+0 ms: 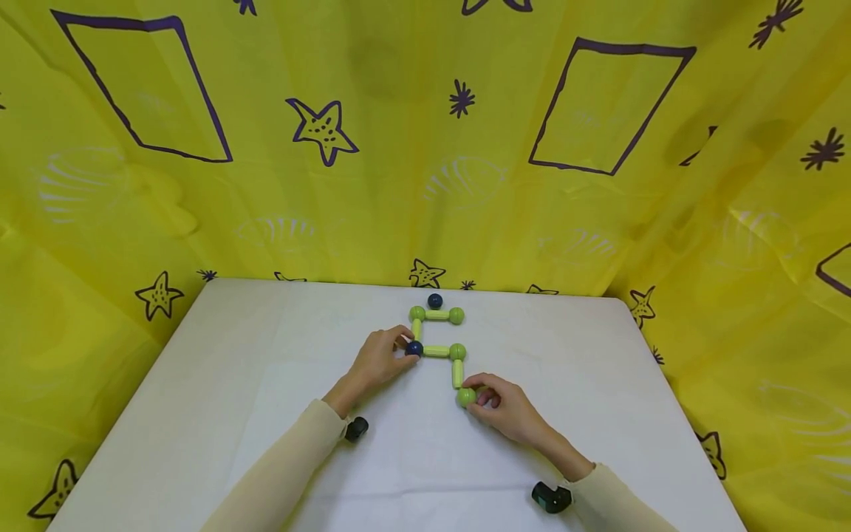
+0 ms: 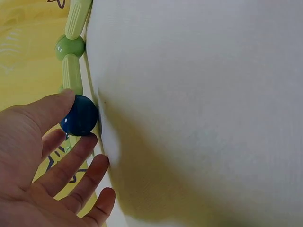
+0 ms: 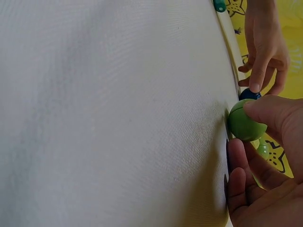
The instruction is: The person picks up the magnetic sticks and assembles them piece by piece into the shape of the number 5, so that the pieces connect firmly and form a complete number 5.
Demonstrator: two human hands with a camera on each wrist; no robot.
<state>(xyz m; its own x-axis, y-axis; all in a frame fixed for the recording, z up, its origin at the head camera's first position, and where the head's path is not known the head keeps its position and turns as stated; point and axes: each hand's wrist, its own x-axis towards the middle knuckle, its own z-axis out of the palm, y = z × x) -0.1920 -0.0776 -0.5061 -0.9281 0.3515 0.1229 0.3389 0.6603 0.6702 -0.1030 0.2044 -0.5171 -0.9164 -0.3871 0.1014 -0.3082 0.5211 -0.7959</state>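
Note:
Light-green rods and balls of a ball-and-stick construction toy form a stepped, S-like shape on the table. My left hand (image 1: 382,357) pinches a dark blue ball (image 2: 81,116) at its left corner, thumb on one side and a finger on the other. From that ball one rod (image 1: 436,351) runs right to a green ball (image 1: 457,352), and another leads away to the back. A further rod (image 1: 457,374) points toward me. Right at its near end, slightly to the right, my right hand (image 1: 508,408) grips a green ball (image 3: 246,122) between thumb and fingers.
At the back of the shape a rod (image 1: 436,315) joins two green balls, the left (image 1: 417,315) and the right (image 1: 456,315). A loose dark blue ball (image 1: 435,301) lies just behind them. The white table (image 1: 279,458) ends at a yellow patterned curtain (image 1: 385,214).

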